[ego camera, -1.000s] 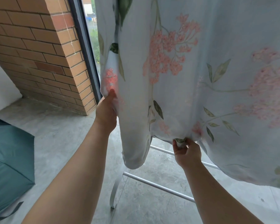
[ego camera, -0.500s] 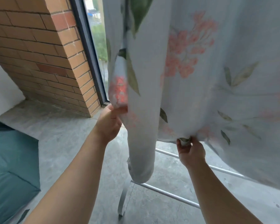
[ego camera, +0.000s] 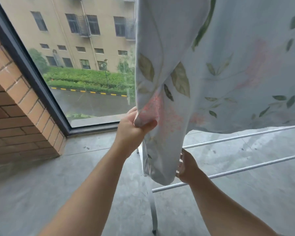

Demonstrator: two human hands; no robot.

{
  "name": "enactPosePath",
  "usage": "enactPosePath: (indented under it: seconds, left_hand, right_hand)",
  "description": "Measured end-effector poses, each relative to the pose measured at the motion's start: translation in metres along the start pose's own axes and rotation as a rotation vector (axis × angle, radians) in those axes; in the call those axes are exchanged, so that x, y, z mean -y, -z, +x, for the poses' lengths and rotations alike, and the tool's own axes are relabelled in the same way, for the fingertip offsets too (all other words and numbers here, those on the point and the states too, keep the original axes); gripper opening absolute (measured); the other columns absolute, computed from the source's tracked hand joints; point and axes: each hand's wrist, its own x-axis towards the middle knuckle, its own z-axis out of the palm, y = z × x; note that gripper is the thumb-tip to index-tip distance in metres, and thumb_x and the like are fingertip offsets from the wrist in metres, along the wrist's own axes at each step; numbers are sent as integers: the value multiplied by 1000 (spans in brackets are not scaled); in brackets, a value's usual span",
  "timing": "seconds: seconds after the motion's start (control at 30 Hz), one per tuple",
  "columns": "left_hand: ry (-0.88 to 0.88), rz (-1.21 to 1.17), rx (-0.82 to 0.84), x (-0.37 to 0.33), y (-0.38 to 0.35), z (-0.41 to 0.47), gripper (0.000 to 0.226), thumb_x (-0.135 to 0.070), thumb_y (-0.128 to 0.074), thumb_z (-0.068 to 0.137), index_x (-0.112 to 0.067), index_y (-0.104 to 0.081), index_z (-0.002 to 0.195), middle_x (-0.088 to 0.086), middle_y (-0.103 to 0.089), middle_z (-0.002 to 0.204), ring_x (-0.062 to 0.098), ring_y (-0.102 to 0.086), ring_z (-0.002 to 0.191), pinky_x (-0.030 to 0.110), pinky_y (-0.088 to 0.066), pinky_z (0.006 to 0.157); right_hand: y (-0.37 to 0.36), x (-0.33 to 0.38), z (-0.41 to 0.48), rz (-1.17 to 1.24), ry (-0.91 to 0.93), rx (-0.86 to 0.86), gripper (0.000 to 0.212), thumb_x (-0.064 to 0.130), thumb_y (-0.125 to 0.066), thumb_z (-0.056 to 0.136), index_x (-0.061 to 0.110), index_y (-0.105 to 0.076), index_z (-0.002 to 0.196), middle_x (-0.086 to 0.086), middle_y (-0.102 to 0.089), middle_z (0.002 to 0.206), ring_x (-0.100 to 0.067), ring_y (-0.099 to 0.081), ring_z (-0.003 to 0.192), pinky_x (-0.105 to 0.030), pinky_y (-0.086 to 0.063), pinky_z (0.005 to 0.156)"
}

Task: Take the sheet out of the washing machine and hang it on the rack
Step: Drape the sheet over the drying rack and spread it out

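Position: The pale blue cotton sheet printed with pink flowers and green leaves (ego camera: 228, 65) hangs in front of me and above my hands. It comes down from beyond the top of the view, so its support cannot be seen. Its bulk lies up and to the right. At its left edge a rolled fold hangs with its long axis vertical, and the fold's rounded end is just above the thin white metal rails of the drying rack (ego camera: 237, 169). The washing machine is not in view.

Left hand (ego camera: 133, 128): raised and clenched round a bunched piece of the sheet's left edge, with the thumb across the fabric. It is the higher hand, level with the dark window frame (ego camera: 41, 92).

Right hand (ego camera: 187, 167): lower, against the right side of the hanging fold near its end. The fingers (ego camera: 180, 160) touch the cloth. I cannot tell whether they pinch it or only rest against it.

Judgement: The sheet is hanging up and the current step is spreading it. The fold lies between my hands, so the next move probably calls for drawing the left edge out to the left to unroll the fold. The fold's end is near the grey concrete floor (ego camera: 41, 184) and may need watching.
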Motion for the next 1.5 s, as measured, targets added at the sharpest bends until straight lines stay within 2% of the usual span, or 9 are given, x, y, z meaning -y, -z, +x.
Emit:
enactPosePath:
  seconds: [0.13, 0.27, 0.37, 0.53, 0.73, 0.83, 1.0, 1.27, 1.5]
  left_hand:
    - [-343, 454, -136, -2, -8, -24, 15, -9, -76, 77, -20, -70, 85, -12, -42, 114, 0, -45, 101, 3, -36, 88]
    - [-284, 257, 157, -2, -13, -39, 10, -8, -61, 70, -14, -66, 76, 0, -63, 83, 17, -61, 77, 37, -53, 67]
    - [-87, 152, 350, -1, -7, -41, 25, -5, -50, 70, -16, -70, 81, 1, -73, 80, 10, -71, 78, 32, -56, 65]
    - [18, 63, 369, -5, -10, -36, 41, 5, -51, 86, -26, -76, 95, 3, -75, 94, 14, -75, 81, 44, -61, 81]
    - [245, -202, 475, -12, -13, -29, 33, -12, -52, 92, -10, -66, 122, 23, -69, 117, 39, -71, 101, 52, -53, 99]
    - [247, -173, 525, -18, -3, -24, 29, -15, -52, 94, -14, -70, 117, 19, -71, 116, 34, -70, 103, 45, -50, 100]
    - [200, -19, 496, -26, 15, -11, 31, -15, -55, 87, -35, -75, 75, 0, -76, 86, 18, -71, 90, 32, -43, 78]
    - [277, -19, 619, -29, 27, 5, 25, -14, -48, 102, -11, -72, 104, 9, -76, 104, 26, -70, 94, 36, -43, 79]
    - [115, 30, -121, -18, 23, 22, 16, -17, -60, 91, -14, -70, 78, 2, -64, 64, 16, -57, 58, 28, -46, 57]
  right_hand:
    - [-20, 8, -51, -270, 473, -455, 23, 31, -57, 95, 14, -57, 79, -2, -61, 78, -24, -54, 75, -31, -39, 63]
    - [-42, 8, -113, -489, 806, -507, 9, 19, -60, 89, 13, -55, 84, 0, -62, 74, -17, -54, 69, -23, -42, 61]
    - [-51, 1, -138, -453, 858, -581, 19, 14, -62, 85, 11, -44, 79, 1, -50, 66, -17, -41, 60, -18, -35, 51]
    - [-48, -22, -173, -330, 1082, -508, 14, 20, -60, 83, 20, -47, 79, 13, -55, 69, -7, -53, 66, -26, -42, 67]
    - [-46, -42, -159, -893, 1415, -489, 54, 33, -80, 80, 22, -49, 123, -4, -47, 133, -22, -52, 126, -31, -51, 95]
    - [-57, -39, -151, -911, 1481, -678, 66, 27, -84, 77, 28, -45, 131, -12, -43, 134, -35, -49, 124, -52, -50, 97]
    - [-71, -22, -150, -886, 1612, -849, 65, 34, -78, 82, 31, -46, 138, -22, -53, 121, -31, -49, 108, -46, -43, 92]
    - [-77, -1, -156, -1027, 1723, -804, 67, 5, -67, 85, 37, -53, 141, -14, -47, 124, -34, -54, 107, -45, -43, 90]
    - [-77, 12, -142, -880, 1528, -986, 9, 29, -73, 91, 25, -75, 99, -7, -55, 112, -28, -55, 95, -41, -43, 75]
